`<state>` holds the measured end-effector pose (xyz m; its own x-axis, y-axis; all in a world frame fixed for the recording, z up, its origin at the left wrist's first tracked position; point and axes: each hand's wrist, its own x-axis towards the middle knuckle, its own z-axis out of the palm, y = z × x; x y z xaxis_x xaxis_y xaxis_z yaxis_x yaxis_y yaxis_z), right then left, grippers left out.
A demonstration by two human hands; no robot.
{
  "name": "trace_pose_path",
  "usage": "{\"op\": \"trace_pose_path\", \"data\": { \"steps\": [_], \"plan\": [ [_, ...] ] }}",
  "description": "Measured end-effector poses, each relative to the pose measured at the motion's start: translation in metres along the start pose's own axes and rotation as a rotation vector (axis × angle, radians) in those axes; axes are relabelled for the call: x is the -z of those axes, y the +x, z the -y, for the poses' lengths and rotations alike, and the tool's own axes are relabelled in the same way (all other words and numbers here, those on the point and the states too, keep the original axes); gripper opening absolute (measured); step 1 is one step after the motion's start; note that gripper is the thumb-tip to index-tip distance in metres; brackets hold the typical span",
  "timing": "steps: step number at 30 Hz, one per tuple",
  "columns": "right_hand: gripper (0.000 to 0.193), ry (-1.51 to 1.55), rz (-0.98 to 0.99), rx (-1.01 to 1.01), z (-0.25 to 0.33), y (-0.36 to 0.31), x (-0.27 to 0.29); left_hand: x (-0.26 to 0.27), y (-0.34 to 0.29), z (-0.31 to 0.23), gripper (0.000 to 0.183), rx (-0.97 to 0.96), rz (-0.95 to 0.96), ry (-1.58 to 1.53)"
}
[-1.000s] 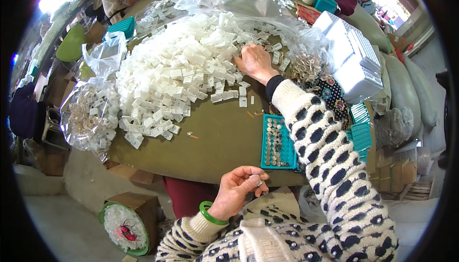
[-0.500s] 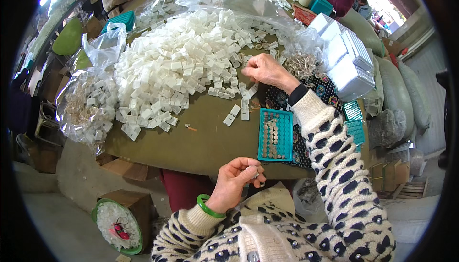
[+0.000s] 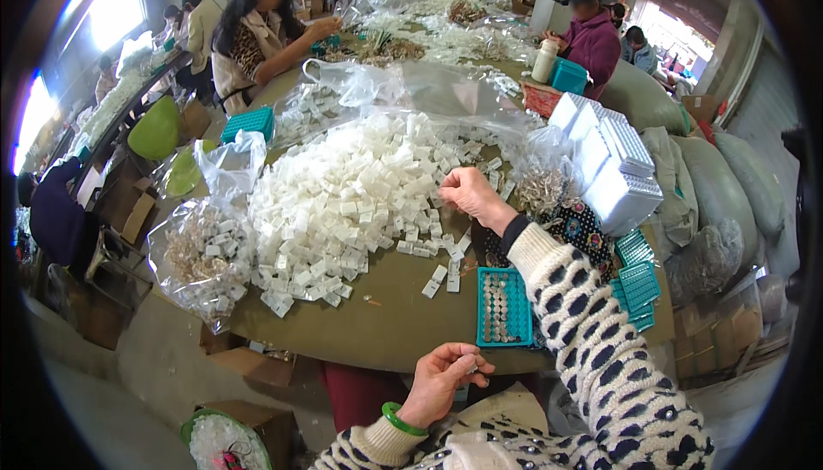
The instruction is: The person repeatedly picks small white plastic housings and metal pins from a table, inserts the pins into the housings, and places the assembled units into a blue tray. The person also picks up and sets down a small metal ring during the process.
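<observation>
My right hand (image 3: 477, 198) is over the right edge of a big heap of small white plastic pieces (image 3: 343, 204), its fingers pinched together. Whatever is between those fingertips cannot be made out. Below, in front of my body, my left hand (image 3: 444, 379) is closed, thumb against fingers, around something small and mostly hidden. A green bangle (image 3: 401, 418) circles that wrist. Between the hands, near the table's front edge, lies a teal tray (image 3: 518, 305) with rows of small round metallic pieces (image 3: 495, 298) in its left part. A few loose white pieces (image 3: 435, 281) lie left of it.
White stacked trays (image 3: 607, 157) stand at the right, with teal trays (image 3: 639, 286) below them. A clear bag (image 3: 201, 260) of parts sits at the table's left edge. Co-workers sit across the table, one in purple (image 3: 591, 45). Big sacks (image 3: 716, 178) line the right side.
The view has tilted up, so more of the room and co-workers shows and the table sits lower. My right hand stays by the heap's right edge; my left hand stays closed.
</observation>
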<state>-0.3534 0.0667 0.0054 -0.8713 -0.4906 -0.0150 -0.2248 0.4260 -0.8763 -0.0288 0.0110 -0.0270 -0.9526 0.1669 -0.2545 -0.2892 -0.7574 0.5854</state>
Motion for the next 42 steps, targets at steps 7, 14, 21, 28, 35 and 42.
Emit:
{"op": "trace_pose_path", "data": {
  "steps": [7,14,21,28,35,42],
  "plan": [
    [0.009,0.629,0.006,-0.144,0.031,-0.048,0.02,0.001,0.0,-0.001,0.015,-0.042,0.012,-0.071],
    [0.007,1.152,0.237,-0.043,0.052,-0.127,0.011,-0.001,-0.013,-0.015,0.017,-0.111,-0.156,-0.111],
    [0.007,1.086,0.19,-0.066,0.061,-0.211,-0.012,-0.015,-0.023,-0.034,0.03,-0.238,-0.107,-0.014],
    [0.007,0.708,0.127,-0.072,0.071,-0.27,-0.03,-0.022,-0.025,-0.039,0.03,-0.769,-0.125,0.881],
    [0.009,0.782,0.125,-0.087,0.066,-0.284,-0.039,-0.026,-0.033,-0.034,0.012,-0.647,-0.214,0.835],
    [0.007,0.795,0.164,-0.113,0.056,-0.289,-0.034,-0.026,-0.03,-0.034,0.011,-0.919,-0.092,1.192]
  ]
}}
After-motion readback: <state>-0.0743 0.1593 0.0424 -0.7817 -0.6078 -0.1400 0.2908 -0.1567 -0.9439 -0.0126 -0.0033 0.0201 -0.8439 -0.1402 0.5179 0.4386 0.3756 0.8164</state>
